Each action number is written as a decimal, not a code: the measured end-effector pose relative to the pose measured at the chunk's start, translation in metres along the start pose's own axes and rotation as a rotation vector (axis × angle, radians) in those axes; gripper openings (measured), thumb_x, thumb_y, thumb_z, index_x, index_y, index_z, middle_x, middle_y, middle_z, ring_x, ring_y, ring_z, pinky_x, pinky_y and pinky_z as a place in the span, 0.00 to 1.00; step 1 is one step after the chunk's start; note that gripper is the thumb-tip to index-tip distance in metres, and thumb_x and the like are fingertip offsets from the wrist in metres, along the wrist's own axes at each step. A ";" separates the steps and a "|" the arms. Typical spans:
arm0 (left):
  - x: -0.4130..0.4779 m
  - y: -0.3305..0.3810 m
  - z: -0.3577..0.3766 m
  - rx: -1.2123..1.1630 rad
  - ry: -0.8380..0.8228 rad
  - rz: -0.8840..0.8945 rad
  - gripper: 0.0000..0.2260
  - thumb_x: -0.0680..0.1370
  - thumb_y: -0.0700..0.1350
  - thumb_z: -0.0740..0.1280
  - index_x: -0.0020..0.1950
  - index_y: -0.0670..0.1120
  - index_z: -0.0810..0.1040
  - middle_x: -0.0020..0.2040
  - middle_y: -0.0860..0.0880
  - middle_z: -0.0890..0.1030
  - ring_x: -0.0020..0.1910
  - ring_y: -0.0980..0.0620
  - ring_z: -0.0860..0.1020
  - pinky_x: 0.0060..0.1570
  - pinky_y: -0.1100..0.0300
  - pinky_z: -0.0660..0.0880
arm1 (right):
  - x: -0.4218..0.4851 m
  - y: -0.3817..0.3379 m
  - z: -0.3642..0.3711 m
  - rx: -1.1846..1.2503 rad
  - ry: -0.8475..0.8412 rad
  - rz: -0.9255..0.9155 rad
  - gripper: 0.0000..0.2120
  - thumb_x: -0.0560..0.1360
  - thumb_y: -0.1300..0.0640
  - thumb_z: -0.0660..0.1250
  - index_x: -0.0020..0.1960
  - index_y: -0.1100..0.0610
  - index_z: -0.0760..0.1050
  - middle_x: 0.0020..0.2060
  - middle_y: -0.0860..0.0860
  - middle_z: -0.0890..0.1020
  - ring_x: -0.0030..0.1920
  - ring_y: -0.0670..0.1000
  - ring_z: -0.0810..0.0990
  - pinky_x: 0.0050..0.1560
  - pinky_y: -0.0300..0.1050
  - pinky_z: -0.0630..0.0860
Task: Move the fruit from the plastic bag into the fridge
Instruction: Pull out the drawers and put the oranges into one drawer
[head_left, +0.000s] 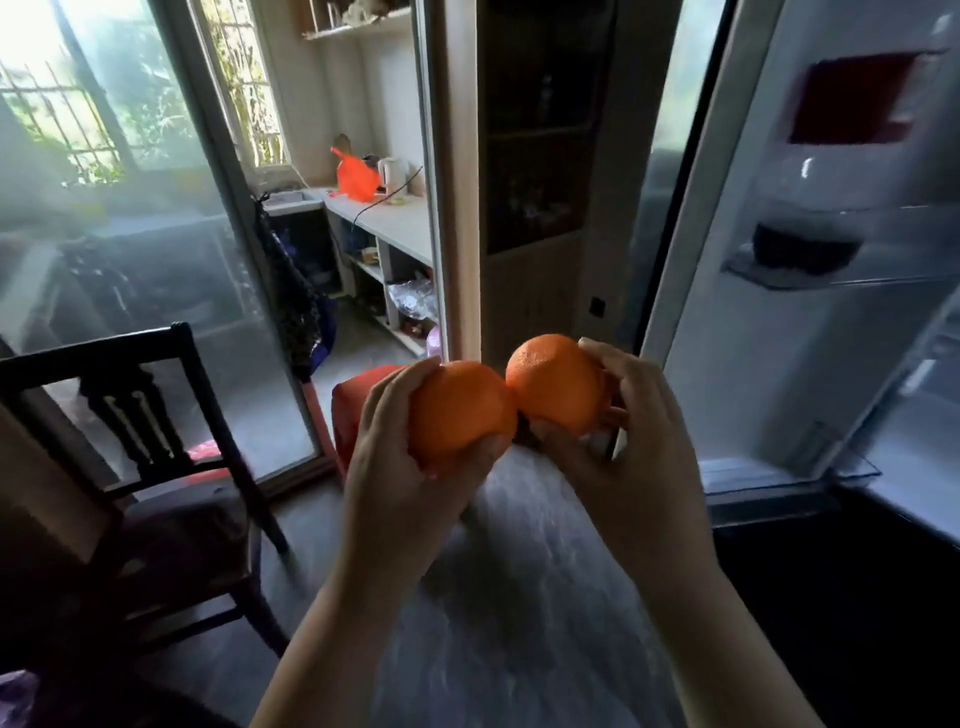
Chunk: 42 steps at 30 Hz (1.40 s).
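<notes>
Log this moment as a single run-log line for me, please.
left hand: grips round orange fruit | right hand: grips second round orange fruit | fruits: side by side | white fridge door: open

Two hands, left hand (400, 457) gripping an orange (457, 410), right hand (618, 436) gripping another orange (553, 382), open fridge door (810, 322) right

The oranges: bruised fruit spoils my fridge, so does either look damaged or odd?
Nothing stands out. The left hand grips the left orange, the right hand the right orange; the skin that shows on both is smooth, evenly coloured and unbroken. The sides under the fingers are hidden.
</notes>
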<state>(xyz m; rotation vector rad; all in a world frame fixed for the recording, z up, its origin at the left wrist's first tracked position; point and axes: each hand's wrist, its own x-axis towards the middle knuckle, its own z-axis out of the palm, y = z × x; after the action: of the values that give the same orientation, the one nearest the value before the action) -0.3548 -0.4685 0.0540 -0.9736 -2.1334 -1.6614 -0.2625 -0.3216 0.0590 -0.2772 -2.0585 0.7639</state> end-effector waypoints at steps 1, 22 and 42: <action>-0.001 0.011 0.015 0.003 -0.030 0.025 0.32 0.64 0.62 0.74 0.66 0.57 0.69 0.61 0.64 0.70 0.60 0.64 0.70 0.53 0.67 0.70 | -0.002 0.007 -0.019 -0.024 0.022 0.013 0.31 0.67 0.41 0.71 0.66 0.47 0.65 0.61 0.41 0.71 0.60 0.46 0.72 0.55 0.47 0.75; -0.093 0.237 0.366 -0.303 -0.586 0.288 0.30 0.67 0.59 0.73 0.65 0.63 0.63 0.61 0.65 0.66 0.59 0.64 0.69 0.51 0.67 0.71 | -0.091 0.163 -0.406 -0.423 0.427 0.246 0.28 0.68 0.44 0.73 0.64 0.49 0.69 0.58 0.46 0.74 0.56 0.46 0.74 0.53 0.50 0.77; -0.013 0.220 0.641 -0.225 -0.944 0.204 0.29 0.68 0.53 0.75 0.64 0.62 0.66 0.60 0.68 0.68 0.57 0.68 0.70 0.50 0.71 0.70 | -0.014 0.406 -0.509 -0.474 0.179 0.442 0.25 0.71 0.47 0.71 0.65 0.45 0.66 0.57 0.37 0.72 0.58 0.43 0.71 0.56 0.47 0.73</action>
<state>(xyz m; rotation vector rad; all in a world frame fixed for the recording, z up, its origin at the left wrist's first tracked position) -0.0817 0.1508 0.0147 -2.3122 -2.2091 -1.5087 0.1239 0.2006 0.0085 -1.0544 -2.0045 0.4683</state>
